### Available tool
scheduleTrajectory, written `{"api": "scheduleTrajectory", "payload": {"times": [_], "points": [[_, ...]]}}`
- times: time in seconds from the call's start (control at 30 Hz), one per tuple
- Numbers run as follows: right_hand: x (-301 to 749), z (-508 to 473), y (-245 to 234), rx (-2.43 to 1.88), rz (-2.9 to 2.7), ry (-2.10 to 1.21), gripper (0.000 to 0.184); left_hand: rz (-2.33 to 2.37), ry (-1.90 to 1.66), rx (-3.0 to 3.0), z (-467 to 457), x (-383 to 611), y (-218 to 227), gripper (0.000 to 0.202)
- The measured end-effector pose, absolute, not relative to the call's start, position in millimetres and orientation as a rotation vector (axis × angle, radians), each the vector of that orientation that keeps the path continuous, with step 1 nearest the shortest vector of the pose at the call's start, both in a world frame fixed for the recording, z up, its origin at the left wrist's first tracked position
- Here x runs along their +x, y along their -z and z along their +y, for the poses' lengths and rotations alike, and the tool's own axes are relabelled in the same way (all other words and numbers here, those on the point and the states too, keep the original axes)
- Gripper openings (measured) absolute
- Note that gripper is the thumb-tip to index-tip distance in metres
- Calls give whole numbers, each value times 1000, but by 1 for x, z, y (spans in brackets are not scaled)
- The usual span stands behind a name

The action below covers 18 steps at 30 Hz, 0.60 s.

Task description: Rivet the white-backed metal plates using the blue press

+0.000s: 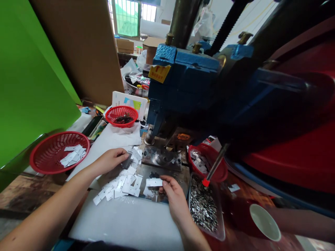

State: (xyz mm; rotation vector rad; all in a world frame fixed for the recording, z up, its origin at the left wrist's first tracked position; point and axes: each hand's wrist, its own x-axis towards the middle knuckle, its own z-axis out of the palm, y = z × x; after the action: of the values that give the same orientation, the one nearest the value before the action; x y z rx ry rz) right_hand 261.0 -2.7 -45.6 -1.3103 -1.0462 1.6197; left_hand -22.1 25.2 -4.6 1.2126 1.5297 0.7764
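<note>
My left hand (pixel 113 160) has its thumb and fingers closed on a dark grey flat plate (pixel 126 162), just above a loose pile of silver metal plates (pixel 127 183). Between the thumb and fingers of my right hand (pixel 174 193) is one silver metal plate (pixel 154 182) with small holes, held in front of the press's die block (pixel 162 158). Over that block stands the blue press (pixel 183 87), its underside in shadow. A few small dark pieces lie on the steel bed, partly hidden behind the held plate.
At the left stands a red basket (pixel 39 164) with silver plates; a smaller red basket (pixel 111 122) holds dark pieces. Right of the press are another red basket (pixel 222 170), a clear tub (pixel 221 226) of metal scraps and a red-tipped lever (pixel 206 182). A large red wheel (pixel 293 139) fills the right.
</note>
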Motion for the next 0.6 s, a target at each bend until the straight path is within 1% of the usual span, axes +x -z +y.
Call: {"api": "scheduleTrajectory", "payload": {"times": [0.1, 0.27, 0.47, 0.6], "points": [[261, -3, 46, -1308, -1048, -1615, 34, 1527, -900, 1034, 23, -22, 1, 33], [261, -2, 49, -1308, -1050, -1620, 34, 1487, -1032, 766, 15, -19, 4, 40], [261, -4, 50, -1303, -1050, -1624, 34, 1338, -1101, 592, 6, -8, 3, 43], [261, -4, 48, -1305, -1033, -1639, 33, 1261, -1078, 533, 1, 0, -2, 47]]}}
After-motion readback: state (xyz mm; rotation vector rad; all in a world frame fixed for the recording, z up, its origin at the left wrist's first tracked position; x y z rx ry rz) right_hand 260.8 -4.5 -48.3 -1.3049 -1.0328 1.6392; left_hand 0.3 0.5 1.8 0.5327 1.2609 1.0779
